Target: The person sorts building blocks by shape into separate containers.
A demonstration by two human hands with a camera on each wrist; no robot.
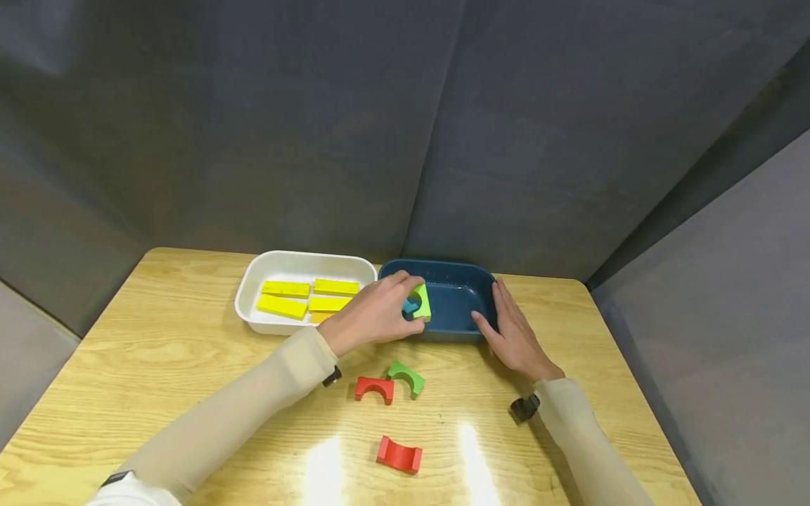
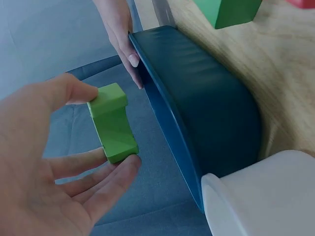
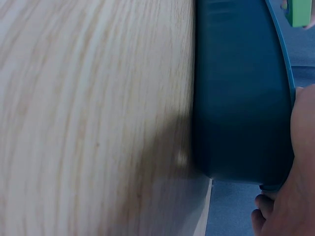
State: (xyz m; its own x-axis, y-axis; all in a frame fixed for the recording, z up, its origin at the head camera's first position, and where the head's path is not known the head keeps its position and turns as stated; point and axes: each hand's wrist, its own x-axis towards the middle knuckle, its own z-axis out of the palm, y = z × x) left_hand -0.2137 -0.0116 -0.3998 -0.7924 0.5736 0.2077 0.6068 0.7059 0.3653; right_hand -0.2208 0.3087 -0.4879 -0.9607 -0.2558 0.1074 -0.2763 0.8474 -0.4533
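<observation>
My left hand (image 1: 373, 313) pinches a light green arch block (image 1: 425, 303) between thumb and fingertips, above the left part of a dark blue tray (image 1: 455, 332). In the left wrist view, the green block (image 2: 113, 123) is held at its two ends, clear of the tray's rim. A small lighter blue piece (image 1: 409, 307) shows past the arch, partly hidden by the hand. My right hand (image 1: 515, 337) holds the tray's right end, thumb over the near rim and fingers along the outside. The right wrist view shows this hand (image 3: 295, 167) against the blue tray (image 3: 241, 108).
A white tray (image 1: 243, 309) with several yellow blocks (image 1: 281, 307) stands left, against the blue tray. On the wooden table nearer me lie a green arch block (image 1: 408, 377), a red arch block (image 1: 373, 386) and another red arch block (image 1: 400, 457). Grey curtain (image 1: 316, 140) hangs behind.
</observation>
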